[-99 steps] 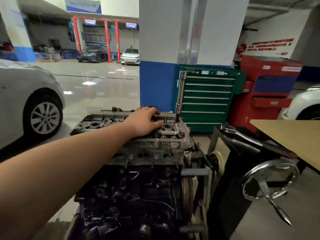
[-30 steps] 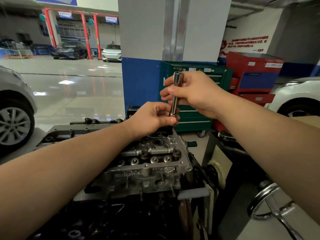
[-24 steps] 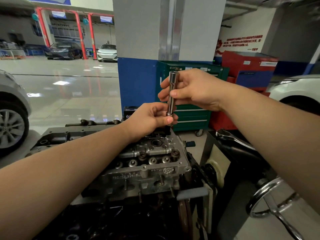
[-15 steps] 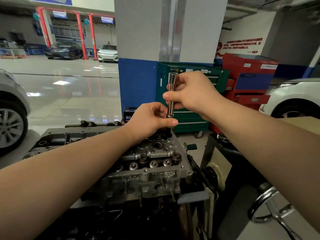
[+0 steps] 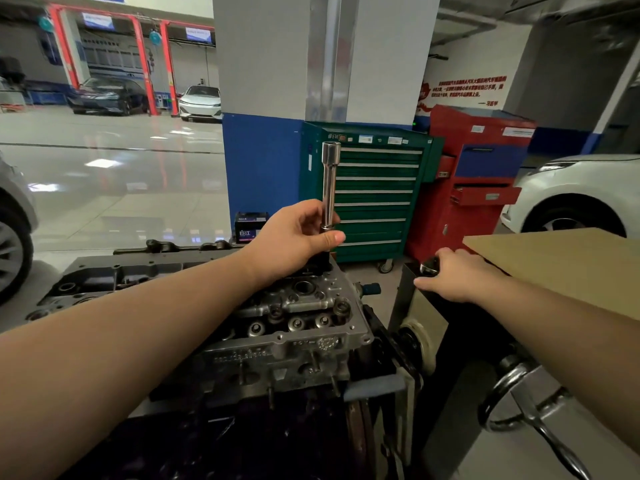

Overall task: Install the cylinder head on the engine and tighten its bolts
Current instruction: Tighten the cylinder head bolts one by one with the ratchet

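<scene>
Your left hand pinching an upright chrome socket extension bar above the grey aluminium cylinder head, your right hand curled over a dark ratchet head.

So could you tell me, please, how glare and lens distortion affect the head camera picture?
Head view: bright glare patches lie on the glossy floor; the extension bar in the left hand shows sharp highlights; wide-angle distortion bends the pillar and stretches both forearms; the engine below the cylinder head sits in deep shadow.
</scene>
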Motion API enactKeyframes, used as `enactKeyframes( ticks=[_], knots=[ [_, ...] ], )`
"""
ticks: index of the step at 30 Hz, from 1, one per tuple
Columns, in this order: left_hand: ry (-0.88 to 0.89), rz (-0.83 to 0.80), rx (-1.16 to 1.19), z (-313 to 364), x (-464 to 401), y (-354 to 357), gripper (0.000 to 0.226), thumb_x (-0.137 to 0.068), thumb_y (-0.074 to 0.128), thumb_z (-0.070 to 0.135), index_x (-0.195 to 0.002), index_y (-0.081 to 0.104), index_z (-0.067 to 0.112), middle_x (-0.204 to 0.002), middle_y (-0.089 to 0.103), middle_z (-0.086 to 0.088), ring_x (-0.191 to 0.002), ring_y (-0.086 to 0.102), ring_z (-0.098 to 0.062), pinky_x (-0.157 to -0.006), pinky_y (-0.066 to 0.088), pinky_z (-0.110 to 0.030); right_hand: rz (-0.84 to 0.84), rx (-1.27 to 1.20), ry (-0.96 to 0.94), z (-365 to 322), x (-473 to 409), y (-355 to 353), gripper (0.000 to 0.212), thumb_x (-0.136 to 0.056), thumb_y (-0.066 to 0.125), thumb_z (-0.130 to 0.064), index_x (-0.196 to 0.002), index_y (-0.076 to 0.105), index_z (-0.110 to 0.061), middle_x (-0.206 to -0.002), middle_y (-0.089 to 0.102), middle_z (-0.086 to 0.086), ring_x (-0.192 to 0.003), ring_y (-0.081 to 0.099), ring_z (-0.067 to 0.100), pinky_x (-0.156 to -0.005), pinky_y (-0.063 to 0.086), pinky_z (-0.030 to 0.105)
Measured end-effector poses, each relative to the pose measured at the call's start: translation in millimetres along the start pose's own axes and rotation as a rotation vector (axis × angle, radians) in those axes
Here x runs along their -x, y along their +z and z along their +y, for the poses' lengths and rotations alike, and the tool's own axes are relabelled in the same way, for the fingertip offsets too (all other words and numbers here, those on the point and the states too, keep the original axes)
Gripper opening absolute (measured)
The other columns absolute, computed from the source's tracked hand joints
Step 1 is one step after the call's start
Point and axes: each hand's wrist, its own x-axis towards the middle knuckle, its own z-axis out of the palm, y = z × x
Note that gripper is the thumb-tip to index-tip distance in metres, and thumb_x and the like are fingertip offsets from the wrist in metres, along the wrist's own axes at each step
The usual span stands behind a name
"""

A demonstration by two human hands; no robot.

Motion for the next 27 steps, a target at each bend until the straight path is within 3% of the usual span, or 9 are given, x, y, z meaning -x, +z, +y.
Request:
enactKeyframes(
  ticks=[6,9,13,16,18,20,23,27],
  knots=[
    [-0.010,0.002,0.001,-0.5,0.6,1.1,0.017,-0.092,0.080,0.038,-0.105,0.070,0.037,-0.101,0.077,0.008,-0.093,0.075,-0.012,-0.085,0.054,-0.020,0.162,-0.013,0.005,0.2,7.2,25.3,0.059,-0.097,0.059,-0.059,-0.140,0.042,-0.024,-0.137,0.050,0.009,-0.129,0.049,0.035,-0.098,0.050,0.053],
    [-0.023,-0.015,0.044,-3.0,1.7,1.0,0.016,-0.094,0.079,0.032,-0.107,0.070,0.029,-0.097,0.079,0.003,-0.090,0.078,-0.014,-0.087,0.056,-0.029,0.207,-0.008,-0.129,-5.1,10.4,34.9,0.046,-0.100,0.060,-0.050,-0.132,0.046,-0.022,-0.129,0.051,0.005,-0.122,0.052,0.031,-0.095,0.051,0.051],
    [-0.032,-0.038,0.078,-0.1,2.5,3.1,0.015,-0.096,0.077,0.023,-0.108,0.069,0.020,-0.093,0.080,-0.004,-0.088,0.079,-0.019,-0.086,0.059,-0.027,0.263,0.008,-0.329,-2.4,14.5,41.5,0.040,-0.101,0.061,-0.042,-0.133,0.052,-0.018,-0.122,0.054,0.002,-0.117,0.056,0.025,-0.093,0.053,0.043],
    [-0.036,-0.038,0.101,3.0,2.6,2.3,0.016,-0.096,0.077,0.022,-0.109,0.069,0.017,-0.095,0.080,-0.005,-0.085,0.079,-0.017,-0.076,0.056,-0.015,0.330,-0.140,-0.339,-4.2,12.7,27.2,0.034,-0.101,0.062,-0.035,-0.130,0.057,-0.019,-0.116,0.058,0.000,-0.104,0.061,0.022,-0.088,0.054,0.039],
    [-0.042,-0.046,0.099,2.9,2.6,2.7,0.016,-0.097,0.077,0.023,-0.109,0.069,0.018,-0.097,0.079,-0.005,-0.086,0.079,-0.017,-0.077,0.057,-0.016,0.344,-0.383,-0.290,-13.9,12.4,-1.2,0.025,-0.101,0.063,-0.029,-0.124,0.061,-0.020,-0.111,0.064,-0.001,-0.096,0.063,0.019,-0.085,0.056,0.038],
    [-0.047,-0.054,0.082,1.0,2.1,2.5,0.015,-0.097,0.076,0.025,-0.109,0.068,0.020,-0.097,0.080,-0.005,-0.089,0.079,-0.018,-0.085,0.059,-0.024,0.274,-0.781,-0.270,-30.1,15.6,-43.6,0.014,-0.104,0.061,-0.023,-0.116,0.066,-0.018,-0.098,0.069,-0.001,-0.082,0.061,0.015,-0.071,0.054,0.030],
    [-0.040,-0.047,0.067,-0.8,1.6,3.6,0.014,-0.097,0.076,0.024,-0.108,0.067,0.022,-0.096,0.079,-0.004,-0.089,0.078,-0.019,-0.088,0.059,-0.028,-0.009,-1.277,-0.408,-53.2,32.1,-117.1,0.023,-0.110,0.049,-0.022,-0.117,0.065,-0.006,-0.090,0.071,0.004,-0.071,0.057,0.014,-0.063,0.049,0.029],
    [-0.018,-0.055,0.057,-0.5,4.4,5.3,0.014,-0.098,0.075,0.026,-0.110,0.068,0.023,-0.099,0.079,-0.001,-0.094,0.076,-0.018,-0.090,0.058,-0.027,-0.210,-1.294,-0.613,-89.1,62.5,-185.0,0.027,-0.113,0.036,-0.034,-0.116,0.054,-0.015,-0.080,0.056,0.009,-0.058,0.044,0.016,-0.052,0.032,0.030]
  ],
)
